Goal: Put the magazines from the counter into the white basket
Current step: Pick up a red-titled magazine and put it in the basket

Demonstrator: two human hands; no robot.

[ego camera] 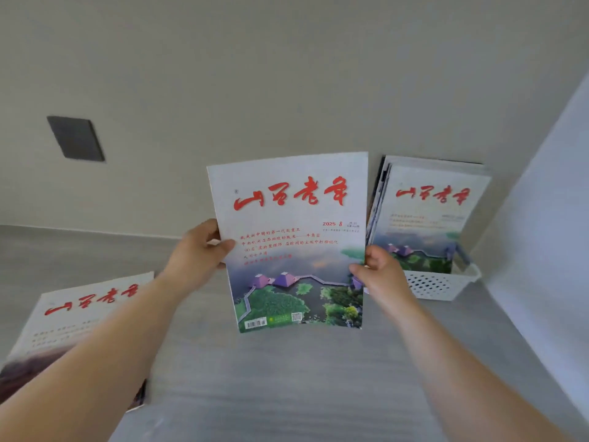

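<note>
Up in the air it was, the magazine (293, 244), held upright between both hands with its cover to the camera: red brush-style title across the top, "2025 8" printed below it, and an aerial picture of purple roofs and green patches on water filling the lower half. The left hand (197, 253) gripped the left edge, thumb laid over the front of the cover, fingers curled behind it. The right hand (379, 275) pinched the right edge a little lower down, thumb on the front, the other fingers tucked round the back. The magazine hung above the grey wood-grain counter (287, 378), not touching it, just left of the white basket (446, 287). That basket, with its perforated walls, sat on the counter at the back right, close to the wall (287, 74) and beside a pale panel (548, 218) on the right. Several copies (430, 215) stood on end in it already, the front one showing the same red title and picture, and the magazine's right edge overlapped them in view. Over on the left, near the counter's front, a stack (79, 323) lay flat with the same cover on top, the left forearm crossing over its lower corner. A dark square plate (76, 138) sat on the wall, upper left.
</note>
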